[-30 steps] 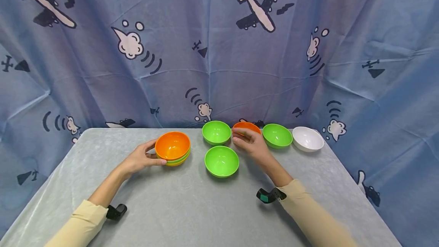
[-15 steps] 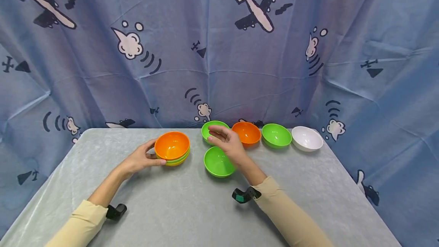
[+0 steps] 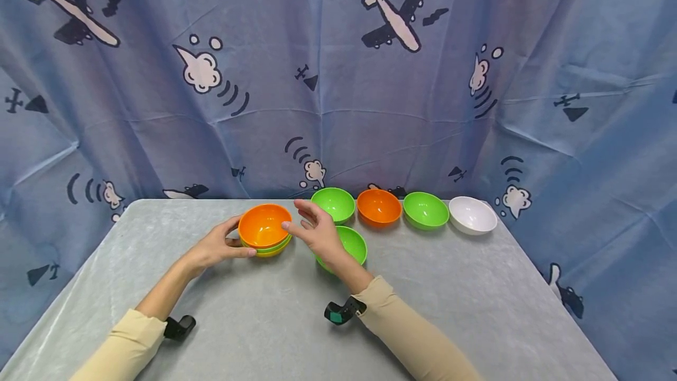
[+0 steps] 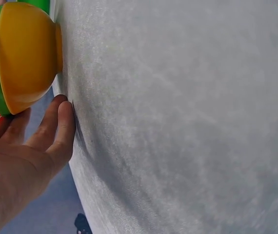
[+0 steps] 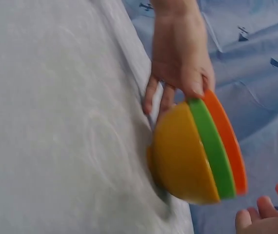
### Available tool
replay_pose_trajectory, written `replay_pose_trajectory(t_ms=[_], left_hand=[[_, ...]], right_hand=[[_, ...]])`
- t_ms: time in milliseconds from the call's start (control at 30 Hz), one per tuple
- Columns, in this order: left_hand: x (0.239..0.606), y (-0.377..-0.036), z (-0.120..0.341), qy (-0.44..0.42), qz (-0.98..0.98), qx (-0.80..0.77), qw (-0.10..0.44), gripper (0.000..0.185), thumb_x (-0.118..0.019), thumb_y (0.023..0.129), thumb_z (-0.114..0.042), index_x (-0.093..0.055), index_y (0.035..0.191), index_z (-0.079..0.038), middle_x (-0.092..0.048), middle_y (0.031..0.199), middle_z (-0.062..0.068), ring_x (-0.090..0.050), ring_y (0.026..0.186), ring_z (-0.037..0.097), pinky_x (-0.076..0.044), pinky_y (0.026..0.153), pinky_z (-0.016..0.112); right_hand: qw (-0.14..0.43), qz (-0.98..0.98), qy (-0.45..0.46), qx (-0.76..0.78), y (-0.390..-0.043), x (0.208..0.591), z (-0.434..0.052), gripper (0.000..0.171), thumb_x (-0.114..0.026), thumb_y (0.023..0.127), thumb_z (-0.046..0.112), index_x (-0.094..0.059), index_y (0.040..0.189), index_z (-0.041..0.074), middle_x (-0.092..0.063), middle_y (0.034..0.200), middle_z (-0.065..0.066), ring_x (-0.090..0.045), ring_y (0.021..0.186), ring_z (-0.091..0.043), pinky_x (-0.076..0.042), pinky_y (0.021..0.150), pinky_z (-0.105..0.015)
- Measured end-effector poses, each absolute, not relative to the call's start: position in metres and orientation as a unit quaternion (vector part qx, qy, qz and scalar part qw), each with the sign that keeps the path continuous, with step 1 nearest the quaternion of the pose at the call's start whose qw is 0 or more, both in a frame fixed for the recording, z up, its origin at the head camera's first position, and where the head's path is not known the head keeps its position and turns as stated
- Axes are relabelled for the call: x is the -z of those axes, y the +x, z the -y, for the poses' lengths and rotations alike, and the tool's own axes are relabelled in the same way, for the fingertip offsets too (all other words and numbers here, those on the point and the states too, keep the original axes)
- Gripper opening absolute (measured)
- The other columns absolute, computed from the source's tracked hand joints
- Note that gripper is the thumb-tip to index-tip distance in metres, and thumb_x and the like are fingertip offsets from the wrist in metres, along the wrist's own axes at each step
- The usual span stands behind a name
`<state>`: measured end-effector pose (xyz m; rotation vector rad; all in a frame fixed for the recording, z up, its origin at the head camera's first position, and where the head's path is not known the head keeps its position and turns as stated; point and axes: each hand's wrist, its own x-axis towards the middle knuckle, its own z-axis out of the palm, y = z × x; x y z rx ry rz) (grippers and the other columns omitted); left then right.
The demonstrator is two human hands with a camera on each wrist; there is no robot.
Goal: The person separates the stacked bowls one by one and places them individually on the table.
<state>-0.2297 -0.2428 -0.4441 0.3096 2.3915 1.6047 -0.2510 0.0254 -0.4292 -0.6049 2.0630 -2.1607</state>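
Observation:
At the left of the table, an orange bowl (image 3: 263,225) sits in a green bowl (image 5: 212,148), which sits in a yellow bowl (image 4: 26,53). My left hand (image 3: 214,246) holds this stack at its left side, thumb at the front near the rims and fingers curving round the back. The yellow bowl's foot is down at the tabletop. My right hand (image 3: 321,236) hovers just right of the stack, fingers parted and holding nothing. In the right wrist view its fingertips are apart from the bowls. Behind its wrist, a second green bowl (image 3: 353,244) is partly hidden.
Along the table's back edge stand another green bowl (image 3: 333,204), an orange bowl (image 3: 379,207), a further green bowl (image 3: 426,210) and a white bowl (image 3: 473,215). A blue patterned curtain (image 3: 338,75) hangs behind the grey-covered table (image 3: 254,328).
My right hand has moved left from the back orange bowl, past the green bowls, to beside the stack. The left hand and the bowls have stayed in place.

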Motion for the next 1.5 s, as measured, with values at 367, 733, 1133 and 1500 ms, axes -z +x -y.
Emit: replay_pose_trajectory(t_ms=[367, 733, 1133, 1500], left_hand=[[0.444, -0.229, 0.242, 0.111, -0.814, -0.556, 0.129, 0.095, -0.082, 0.09, -0.023, -0.021, 0.161, -0.003, -0.02, 0.162, 0.024, -0.045, 0.132, 0.051, -0.034, 0.107, 0.065], [0.444, -0.229, 0.243, 0.116, -0.811, -0.559, 0.126, 0.095, -0.082, 0.089, -0.023, -0.023, 0.161, -0.003, -0.022, 0.162, 0.025, -0.049, 0.129, 0.049, -0.036, 0.107, 0.063], [0.446, -0.229, 0.246, 0.128, -0.81, -0.56, 0.123, 0.094, -0.081, 0.09, -0.02, -0.022, 0.161, -0.004, -0.021, 0.162, 0.025, -0.051, 0.128, 0.049, -0.039, 0.106, 0.062], [0.447, -0.229, 0.247, 0.14, -0.807, -0.561, 0.121, 0.094, -0.082, 0.09, -0.018, -0.022, 0.161, -0.003, -0.021, 0.162, 0.026, -0.05, 0.128, 0.05, -0.039, 0.105, 0.062]], right_hand=[[-0.02, -0.746, -0.194, 0.637, -0.228, 0.427, 0.002, 0.082, -0.085, 0.085, 0.02, -0.042, 0.151, 0.0, -0.041, 0.154, -0.013, -0.032, 0.145, -0.033, -0.029, 0.116, -0.047], [-0.021, -0.755, -0.139, 0.64, -0.225, 0.438, 0.017, 0.099, -0.09, 0.077, 0.024, -0.034, 0.155, 0.0, -0.038, 0.155, -0.018, -0.036, 0.141, -0.037, -0.033, 0.113, -0.052], [-0.018, -0.765, -0.135, 0.63, -0.231, 0.458, 0.027, 0.116, -0.097, 0.069, 0.023, -0.027, 0.159, 0.004, -0.043, 0.152, -0.01, -0.046, 0.134, -0.026, -0.037, 0.112, -0.043], [-0.028, -0.737, -0.159, 0.656, -0.234, 0.466, 0.029, 0.11, -0.097, 0.069, 0.016, -0.031, 0.157, 0.008, -0.047, 0.147, -0.008, -0.048, 0.131, -0.024, -0.039, 0.11, -0.041]])
